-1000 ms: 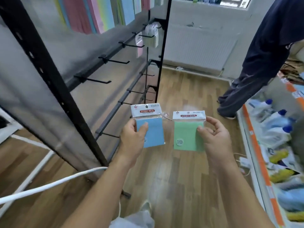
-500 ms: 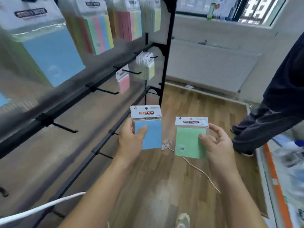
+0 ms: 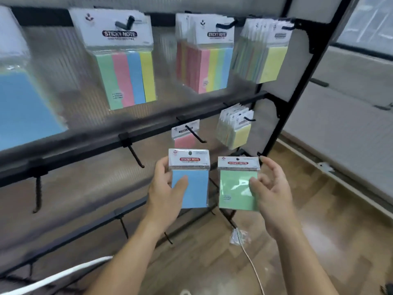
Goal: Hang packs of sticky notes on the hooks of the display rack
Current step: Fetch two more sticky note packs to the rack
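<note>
Blue pack [image 3: 196, 189], white header | left fingers [image 3: 180, 184] grip | green pack [image 3: 235, 193] | right fingers [image 3: 256, 182] pinch

The person's left hand [image 3: 168, 188] and right hand [image 3: 270, 194] are bare, and each runs into a bare forearm. The left forearm [image 3: 127, 258] and the right forearm [image 3: 302, 258] are uncovered along all the length that shows, down to the bottom edge of the view. Blur hides the finer detail of nails and knuckles. A thick white cable [image 3: 53, 279] crosses the lower left corner and passes behind the left forearm; whether the person wears it cannot be told. A pale rounded shape [image 3: 185, 292] at the bottom edge, between the arms, is too cropped to identify.
</note>
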Motion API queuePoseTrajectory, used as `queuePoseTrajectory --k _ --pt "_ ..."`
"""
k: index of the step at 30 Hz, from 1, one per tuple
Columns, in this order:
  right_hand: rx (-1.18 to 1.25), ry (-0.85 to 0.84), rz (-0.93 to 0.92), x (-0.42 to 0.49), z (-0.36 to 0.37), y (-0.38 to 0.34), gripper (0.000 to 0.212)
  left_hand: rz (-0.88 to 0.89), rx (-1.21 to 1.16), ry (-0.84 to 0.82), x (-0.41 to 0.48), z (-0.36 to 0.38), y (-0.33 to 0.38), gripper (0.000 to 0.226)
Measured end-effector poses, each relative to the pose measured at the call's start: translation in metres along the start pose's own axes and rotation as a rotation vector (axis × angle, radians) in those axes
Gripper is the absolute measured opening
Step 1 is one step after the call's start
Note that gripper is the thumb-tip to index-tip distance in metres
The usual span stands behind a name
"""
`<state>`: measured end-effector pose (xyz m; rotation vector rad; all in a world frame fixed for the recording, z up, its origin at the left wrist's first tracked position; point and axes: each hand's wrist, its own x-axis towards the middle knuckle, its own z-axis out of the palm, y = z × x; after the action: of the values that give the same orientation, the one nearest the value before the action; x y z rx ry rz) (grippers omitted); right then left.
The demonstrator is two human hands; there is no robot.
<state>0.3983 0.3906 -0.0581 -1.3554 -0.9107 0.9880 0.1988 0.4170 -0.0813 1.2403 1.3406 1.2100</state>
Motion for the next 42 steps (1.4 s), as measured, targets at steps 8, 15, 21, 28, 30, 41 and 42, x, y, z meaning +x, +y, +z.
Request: queuePoseTrajectory --k 8,15,21,28,30,41,42 --pt "-0.047 -0.306 -0.028 0.084 0.017 0.012 0.043 0.005 -0.06 0.101 0.038 0.013 -0.006 0.031" --pt "-0.039 -0.545 -0.01 0.118 0.029 0.021 0.033 -0.023 -0.065 0.282 0.028 0.017 -0.005 0.035" --pt "-0.024 -0.638 -0.006 0.129 0.013 0.019 0.036 -0.042 -0.048 0.433 0.014 0.042 0.0 0.033" --pt "0.001 -0.515 0.022 0.151 -0.033 0.013 0.043 -0.027 -0.036 0.485 0.012 0.088 0.008 0.032" --pt "0.006 -0.503 0.021 0.157 -0.043 0.01 0.045 -0.014 -0.014 0.484 0.013 0.099 0.01 0.043" --pt "-0.002 -0.471 -0.034 0.17 -0.045 0.01 0.05 -0.002 0.106 0.559 0.011 0.113 0.017 0.052" --pt "0.02 -0.432 -0.015 0.173 -0.047 0.009 0.049 -0.005 0.111 0.54 0.013 0.115 0.017 0.055"
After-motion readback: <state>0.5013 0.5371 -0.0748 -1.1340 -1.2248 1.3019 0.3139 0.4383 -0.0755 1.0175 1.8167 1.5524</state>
